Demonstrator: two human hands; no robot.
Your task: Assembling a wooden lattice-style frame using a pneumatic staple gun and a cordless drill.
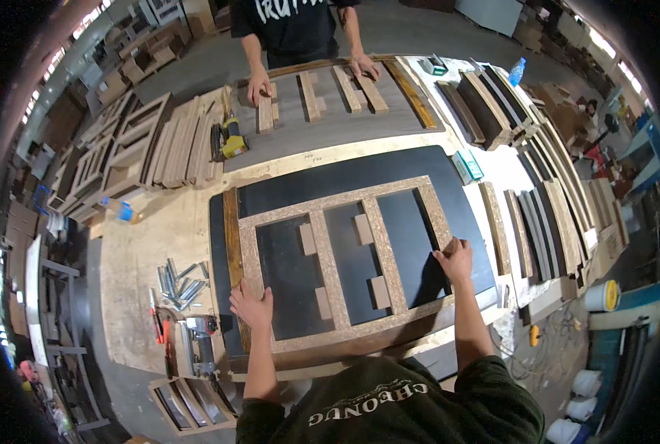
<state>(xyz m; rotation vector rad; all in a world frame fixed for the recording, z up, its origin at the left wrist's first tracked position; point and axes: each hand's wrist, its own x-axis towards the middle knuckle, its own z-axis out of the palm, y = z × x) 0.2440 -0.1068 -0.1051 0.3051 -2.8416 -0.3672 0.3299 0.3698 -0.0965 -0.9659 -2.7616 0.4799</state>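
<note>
A particleboard frame (320,259) with several upright slats lies on a black panel (330,177) in front of me. My left hand (252,303) straddles its left rail, thumb on the inner side and fingers toward a dark brown wooden strip (231,229) beside it. On the right rail, my right hand (456,260) grips the edge with fingers bent. Small wood blocks, such as one at the upper middle (363,229), sit against the slats inside the openings. The undersides of my fingers are hidden.
Across the table a co-worker's hands (367,65) rest on wood strips. A yellow drill (232,140), a nail gun (202,344), metal nail strips (183,285), pliers (168,348) and a bottle (120,210) lie left. Stacked boards (548,229) and a green box (466,167) stand right.
</note>
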